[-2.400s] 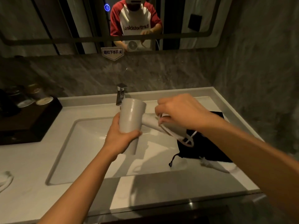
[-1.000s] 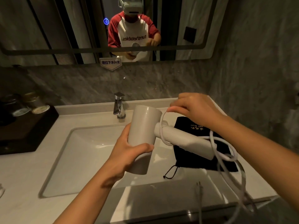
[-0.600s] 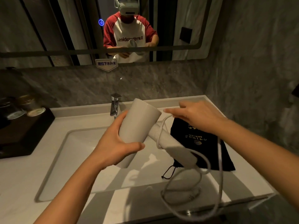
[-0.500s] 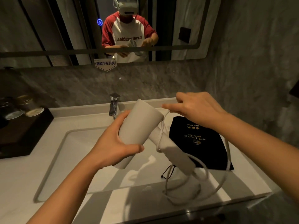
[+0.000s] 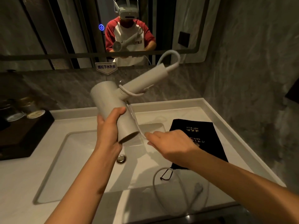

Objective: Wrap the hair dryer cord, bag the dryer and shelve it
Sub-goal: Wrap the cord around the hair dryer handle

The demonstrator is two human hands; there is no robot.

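Note:
My left hand grips the barrel of a white hair dryer above the sink, with its handle pointing up and to the right toward the mirror. The white cord loops off the handle's end, circles the handle's base once and runs down past the barrel. My right hand pinches the cord just below the barrel's mouth. The slack and the plug hang over the counter's front edge. A black drawstring bag lies flat on the counter to the right.
A white basin with a metal drain stopper sits below my hands. A dark tray with jars stands at the left. A mirror and a grey stone wall close off the back and right.
My left hand has swung the dryer so the handle points up and back instead of down to the right. My right hand dropped from above the handle to below the barrel, pulling the cord.

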